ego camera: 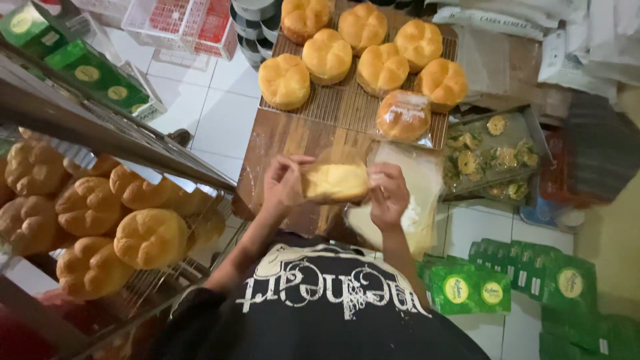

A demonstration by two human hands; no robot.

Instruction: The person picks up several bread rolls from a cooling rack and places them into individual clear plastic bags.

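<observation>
I hold a round golden bun (335, 181) inside a clear plastic bag between both hands, just above a small wooden table (280, 137). My left hand (283, 183) grips the bag's left side and my right hand (389, 195) grips its right side. A stack of clear empty bags (419, 200) lies under my right hand. Several unwrapped buns (327, 55) sit on a wire cooling rack (347, 110) at the far end of the table. One bagged bun (404, 115) rests at the rack's near right corner.
A metal rack (100, 127) on the left carries several more buns (150, 237). Green packets (507, 283) lie on the tiled floor at right. A tray of small pastries (493, 157) sits right of the table. White and red baskets (183, 23) stand beyond.
</observation>
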